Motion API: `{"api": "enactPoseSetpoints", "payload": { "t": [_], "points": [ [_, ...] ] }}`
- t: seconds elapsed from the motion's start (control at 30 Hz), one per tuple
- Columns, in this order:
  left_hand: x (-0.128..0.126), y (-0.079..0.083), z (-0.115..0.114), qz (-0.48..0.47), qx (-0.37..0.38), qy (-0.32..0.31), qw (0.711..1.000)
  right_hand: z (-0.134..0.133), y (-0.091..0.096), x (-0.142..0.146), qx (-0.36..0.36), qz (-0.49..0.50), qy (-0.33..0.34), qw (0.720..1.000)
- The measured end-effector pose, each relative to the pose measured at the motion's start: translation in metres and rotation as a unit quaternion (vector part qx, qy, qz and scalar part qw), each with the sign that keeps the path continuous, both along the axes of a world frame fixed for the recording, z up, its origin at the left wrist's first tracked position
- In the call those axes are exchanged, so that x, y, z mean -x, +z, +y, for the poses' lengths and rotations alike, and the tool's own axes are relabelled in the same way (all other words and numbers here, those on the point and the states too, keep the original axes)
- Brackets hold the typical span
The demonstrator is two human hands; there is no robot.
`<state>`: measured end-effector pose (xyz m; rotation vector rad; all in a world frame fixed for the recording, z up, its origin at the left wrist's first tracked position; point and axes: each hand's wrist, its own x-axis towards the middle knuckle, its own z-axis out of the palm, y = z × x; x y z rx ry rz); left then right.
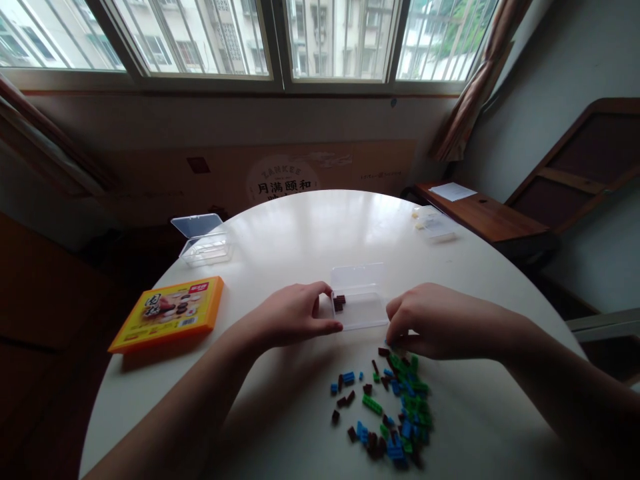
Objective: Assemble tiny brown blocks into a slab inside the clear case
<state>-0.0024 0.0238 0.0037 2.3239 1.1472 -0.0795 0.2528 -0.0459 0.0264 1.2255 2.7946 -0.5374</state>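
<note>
My left hand (305,310) grips the left end of a small clear plastic box (363,310), thumb at the front corner and fingers at the back. The box's lid (357,275) stands open behind it. A few dark brown building bricks (339,303) lie together inside at the left. Just right of the box, my right hand (423,320) is closed in a pinch low over the table; what its fingertips hold, if anything, is hidden. Below that hand spreads a pile of green, blue and brown building bricks (413,400), with loose ones such as a green brick (372,404) to its left.
A yellow-orange game box (170,313) lies on the white round table (280,247) at the left. Behind it stands an open clear container (206,249). Another clear box (436,225) with small yellowish pieces sits at the far right. A wooden desk (485,217) is beyond.
</note>
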Motion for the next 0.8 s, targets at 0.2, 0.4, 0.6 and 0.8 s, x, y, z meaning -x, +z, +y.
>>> {"api": "enactPoseSetpoints", "payload": {
  "t": [0.2, 0.4, 0.6, 0.8],
  "points": [
    [-0.001, 0.002, 0.0, 0.001, 0.002, 0.001, 1.0, -0.001, 0.003, -0.002, -0.025, 0.011, -0.007, 1.0],
    [-0.002, 0.003, 0.0, 0.003, 0.004, 0.002, 1.0, 0.002, -0.005, 0.001, -0.017, 0.043, 0.032, 0.998],
    [-0.002, 0.001, 0.001, 0.0, 0.005, -0.001, 1.0, 0.006, -0.01, 0.005, -0.023, 0.042, 0.054, 0.997],
    [-0.002, 0.001, 0.001, 0.007, -0.001, -0.002, 1.0, 0.005, -0.013, 0.008, -0.046, 0.039, 0.056, 0.997]
  ]
}}
